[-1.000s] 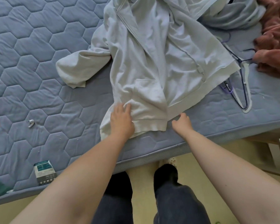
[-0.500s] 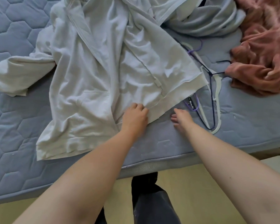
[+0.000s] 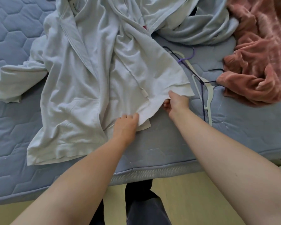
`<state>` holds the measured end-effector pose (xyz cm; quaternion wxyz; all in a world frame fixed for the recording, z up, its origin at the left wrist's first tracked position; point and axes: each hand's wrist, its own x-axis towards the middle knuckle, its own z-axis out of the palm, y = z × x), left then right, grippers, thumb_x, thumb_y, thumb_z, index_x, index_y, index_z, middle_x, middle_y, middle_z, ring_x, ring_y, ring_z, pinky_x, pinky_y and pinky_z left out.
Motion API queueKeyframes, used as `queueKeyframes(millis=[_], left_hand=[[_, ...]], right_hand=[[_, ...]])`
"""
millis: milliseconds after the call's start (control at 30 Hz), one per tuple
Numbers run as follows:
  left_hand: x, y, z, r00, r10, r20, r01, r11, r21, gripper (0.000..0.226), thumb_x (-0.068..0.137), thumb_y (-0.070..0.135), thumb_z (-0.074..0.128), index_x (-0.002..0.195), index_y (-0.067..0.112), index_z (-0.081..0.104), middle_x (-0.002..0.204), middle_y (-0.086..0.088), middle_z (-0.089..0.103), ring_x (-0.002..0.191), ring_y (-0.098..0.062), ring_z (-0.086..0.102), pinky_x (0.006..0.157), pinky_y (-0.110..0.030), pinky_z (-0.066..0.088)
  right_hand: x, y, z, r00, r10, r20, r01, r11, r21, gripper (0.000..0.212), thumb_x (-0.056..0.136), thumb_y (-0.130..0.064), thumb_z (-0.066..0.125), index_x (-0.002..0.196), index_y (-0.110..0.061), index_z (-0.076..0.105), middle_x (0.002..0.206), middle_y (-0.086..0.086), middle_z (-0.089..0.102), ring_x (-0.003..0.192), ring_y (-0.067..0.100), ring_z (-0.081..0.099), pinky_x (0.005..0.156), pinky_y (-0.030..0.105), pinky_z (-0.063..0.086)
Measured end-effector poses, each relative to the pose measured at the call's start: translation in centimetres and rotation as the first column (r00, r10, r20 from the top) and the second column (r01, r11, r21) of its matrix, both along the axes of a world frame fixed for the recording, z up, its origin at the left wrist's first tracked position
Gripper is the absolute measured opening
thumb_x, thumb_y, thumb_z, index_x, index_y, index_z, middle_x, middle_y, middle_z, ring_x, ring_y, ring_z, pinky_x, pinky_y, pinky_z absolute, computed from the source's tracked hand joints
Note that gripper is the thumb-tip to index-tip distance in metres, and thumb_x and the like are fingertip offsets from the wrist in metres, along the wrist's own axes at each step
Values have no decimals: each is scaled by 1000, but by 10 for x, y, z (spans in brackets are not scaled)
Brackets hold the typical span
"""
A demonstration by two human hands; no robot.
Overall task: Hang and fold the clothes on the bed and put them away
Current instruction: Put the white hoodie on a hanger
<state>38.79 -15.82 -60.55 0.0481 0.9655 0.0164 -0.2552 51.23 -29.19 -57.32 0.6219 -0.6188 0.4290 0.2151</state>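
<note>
Quilted blue bed [image 3: 15, 38] under everything, and at its far left one sleeve [image 3: 15, 82] of the white hoodie [image 3: 81, 88] lies flung out sideways. The body of the hoodie lies front up across the middle, rumpled, with its near edge by the mattress edge. My left hand [image 3: 126, 127] rests on the lower front where one panel overlaps the other. Its fingers [image 3: 133, 116] are bent down onto the cloth, and I cannot tell from here whether they nip the edge or only press it. My right hand [image 3: 177, 101] grasps the hem band [image 3: 183, 91], thumb on top and the other fingers tucked beneath. The step, as I judge it, is squaring the front before folding or hanging. I should anchor with the left and draw the hem taut and outward with the right, low against the bed, so the panel slides flat without bunching. I'd mind the drawstring [image 3: 143, 93] lying loose on the front. Just right of my hand lie the hangers [image 3: 206, 95], partly under the hoodie's edge, so a hard pull could snag them. Beyond sit a pale blue garment [image 3: 201, 30] and a pink fleecy garment [image 3: 258, 62], both still heaped.
</note>
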Motion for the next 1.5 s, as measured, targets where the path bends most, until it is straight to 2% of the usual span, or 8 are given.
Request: queueKeyframes(millis=[200, 367, 633, 800, 967, 1167, 1367, 1500], left_hand=[[6, -2, 22, 982, -26, -187, -14, 977, -211, 26, 83, 13, 53, 107, 17, 61, 109, -7, 64, 103, -30, 58, 78, -33, 43], [-14, -2, 10, 701, -299, -647, 196, 954, -227, 46, 91, 15, 49, 137, 15, 50, 141, -9, 47, 127, -28, 46, 105, -38, 40], [-17, -24, 1, 921, -15, -389, -117, 942, -314, 49, 92, 14, 44, 141, 19, 42, 147, -2, 39, 129, -25, 43, 103, -37, 39], [-15, -40, 0, 948, -70, -309, -47, 934, -354, 66, 89, 17, 48, 150, 27, 25, 160, -3, 10, 143, -25, 18, 112, -40, 29], [-12, -52, 3, 906, -40, -422, -153, 897, -414, 71, 90, 19, 48, 152, 27, 15, 161, -2, 0, 146, -24, 14, 115, -36, 21], [-4, -68, 12, 900, -8, -436, -213, 864, -456, 72, 91, 16, 51, 153, 20, 14, 160, -4, 13, 144, -25, 22, 115, -33, 21], [3, -84, 12, 808, -158, -567, -119, 900, -419, 58, 95, 19, 47, 150, 24, 27, 160, -3, 12, 144, -22, 22, 113, -31, 22], [1, -87, 4, 801, -181, -571, -72, 917, -391, 53, 96, 18, 45, 148, 24, 34, 160, -2, 9, 145, -22, 18, 115, -30, 20]], right_hand=[[-36, -40, 35, 922, 341, 183, -212, 840, -500, 28, 90, -8, 48, 64, -12, 39, 67, 1, 45, 65, 21, 43, 57, 30, 30], [-84, -81, 6, 688, 586, -428, -705, 679, -204, 24, 93, -11, 43, 72, -4, 51, 76, 15, 60, 67, 30, 59, 61, 33, 45], [-62, -122, -16, 903, 374, -213, -426, 709, -561, 22, 84, -26, 49, 74, -8, 53, 72, 12, 50, 77, 30, 49, 62, 34, 38], [-39, -129, -31, 850, 497, -177, -516, 714, -474, 60, 87, -28, 64, 138, -8, 41, 138, 10, 47, 125, 31, 46, 101, 37, 38], [-25, -123, -30, 751, 646, -134, -608, 599, -521, 34, 84, -23, 63, 58, -14, 44, 59, 4, 41, 63, 24, 42, 54, 33, 25], [-17, -148, 18, 890, 359, 280, 42, 549, -835, 17, 79, -15, 50, 65, -5, 46, 84, 21, 54, 77, 35, 48, 62, 38, 28], [-47, -189, -15, 434, 841, -322, -714, 103, -692, 4, 81, -10, 58, 78, -8, 61, 120, 17, 52, 112, 33, 44, 86, 34, 36], [-45, -184, -26, 565, 800, -203, -744, 387, -545, 42, 97, -26, 46, 64, -6, 62, 124, 20, 57, 115, 34, 52, 93, 33, 38]])
